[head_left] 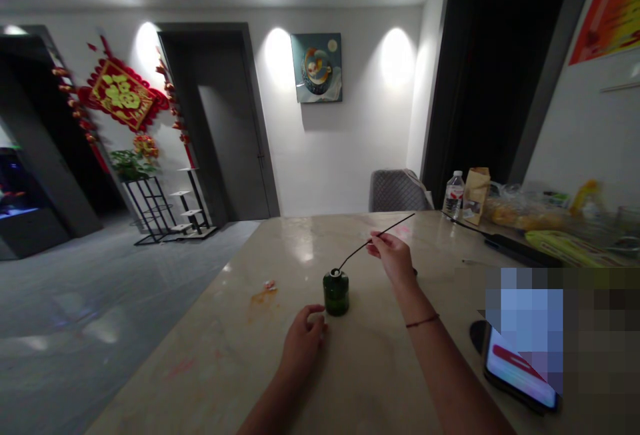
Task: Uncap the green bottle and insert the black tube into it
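A small green glass bottle stands upright on the pale table. Between its fingers, my right hand pinches a thin dark stick, which slants up to the right from the bottle's mouth. The stick's lower end is at the opening; how far it goes in cannot be made out. My left hand rests on the table just left of the bottle, fingers loosely curved and apart, holding nothing. Its fingertips are close to the bottle's lower side; whether they touch it is unclear.
A lit phone lies at the lower right. Along the right side are a water bottle, a paper bag, plastic-wrapped food, a black case and a yellow-green packet. Behind the table stands a grey chair.
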Demonstrator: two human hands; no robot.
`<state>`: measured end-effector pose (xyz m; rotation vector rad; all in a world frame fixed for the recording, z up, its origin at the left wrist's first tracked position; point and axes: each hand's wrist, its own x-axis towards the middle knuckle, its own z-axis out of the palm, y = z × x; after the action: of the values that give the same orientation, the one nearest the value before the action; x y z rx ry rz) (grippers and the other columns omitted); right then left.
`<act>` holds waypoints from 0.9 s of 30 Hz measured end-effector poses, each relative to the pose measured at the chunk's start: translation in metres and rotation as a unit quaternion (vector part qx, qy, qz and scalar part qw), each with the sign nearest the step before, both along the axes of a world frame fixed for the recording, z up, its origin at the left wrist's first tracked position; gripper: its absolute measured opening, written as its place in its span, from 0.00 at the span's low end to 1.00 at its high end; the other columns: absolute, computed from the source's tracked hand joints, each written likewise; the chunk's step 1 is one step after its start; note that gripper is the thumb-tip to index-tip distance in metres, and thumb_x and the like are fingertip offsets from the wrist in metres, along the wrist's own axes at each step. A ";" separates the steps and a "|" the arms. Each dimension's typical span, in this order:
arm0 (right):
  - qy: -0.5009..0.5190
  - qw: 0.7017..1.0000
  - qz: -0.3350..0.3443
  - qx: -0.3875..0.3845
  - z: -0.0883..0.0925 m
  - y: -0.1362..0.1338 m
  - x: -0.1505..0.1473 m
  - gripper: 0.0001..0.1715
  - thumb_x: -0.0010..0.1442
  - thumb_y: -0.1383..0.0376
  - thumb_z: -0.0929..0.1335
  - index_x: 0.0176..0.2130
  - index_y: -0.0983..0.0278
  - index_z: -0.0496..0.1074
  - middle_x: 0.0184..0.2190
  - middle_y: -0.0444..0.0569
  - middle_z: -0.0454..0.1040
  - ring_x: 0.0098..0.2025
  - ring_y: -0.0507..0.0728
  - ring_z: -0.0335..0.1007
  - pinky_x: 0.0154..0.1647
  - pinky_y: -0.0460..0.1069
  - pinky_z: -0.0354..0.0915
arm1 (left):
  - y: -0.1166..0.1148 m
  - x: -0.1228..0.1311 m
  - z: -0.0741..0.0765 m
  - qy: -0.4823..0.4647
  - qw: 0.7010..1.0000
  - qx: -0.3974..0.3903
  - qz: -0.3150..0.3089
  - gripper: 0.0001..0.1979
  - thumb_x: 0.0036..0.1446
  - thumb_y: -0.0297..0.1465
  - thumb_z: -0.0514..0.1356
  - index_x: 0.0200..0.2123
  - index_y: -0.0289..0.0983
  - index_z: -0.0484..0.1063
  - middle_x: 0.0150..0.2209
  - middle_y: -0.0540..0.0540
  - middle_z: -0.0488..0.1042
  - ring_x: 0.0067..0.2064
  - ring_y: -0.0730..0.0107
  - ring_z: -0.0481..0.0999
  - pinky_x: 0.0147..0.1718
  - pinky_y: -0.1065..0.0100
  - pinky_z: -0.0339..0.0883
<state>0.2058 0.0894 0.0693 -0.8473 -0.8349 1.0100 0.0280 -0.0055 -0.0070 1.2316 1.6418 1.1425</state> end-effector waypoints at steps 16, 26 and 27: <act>-0.357 0.932 0.057 0.019 -0.024 -0.006 -0.034 0.16 0.49 0.60 0.64 0.31 0.69 0.74 0.27 0.53 0.76 0.29 0.55 0.71 0.29 0.46 0.63 | 0.004 -0.003 -0.009 0.007 1.000 -0.001 -0.009 0.17 0.48 0.38 0.52 0.39 0.36 0.68 0.24 0.48 0.72 0.25 0.71 0.70 0.25 0.72 0.61; -0.430 0.896 0.112 -0.007 -0.020 -0.008 -0.030 0.22 0.54 0.55 0.61 0.26 0.70 0.73 0.23 0.50 0.74 0.28 0.55 0.69 0.30 0.46 0.59 | 0.003 -0.003 -0.007 0.008 1.000 0.005 -0.015 0.18 0.47 0.40 0.52 0.39 0.36 0.68 0.24 0.48 0.72 0.26 0.69 0.70 0.25 0.71 0.61; -0.419 0.898 0.134 -0.004 -0.020 -0.008 -0.027 0.23 0.54 0.54 0.61 0.27 0.69 0.73 0.24 0.50 0.74 0.29 0.55 0.70 0.31 0.47 0.60 | 0.003 -0.003 -0.007 0.009 1.000 0.005 -0.015 0.19 0.46 0.40 0.52 0.39 0.36 0.68 0.24 0.48 0.72 0.26 0.70 0.70 0.26 0.70 0.61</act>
<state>0.1784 0.0810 0.0490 -1.2204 -1.7194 0.8658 0.0251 -0.0028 -0.0136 1.2725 1.6273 1.1239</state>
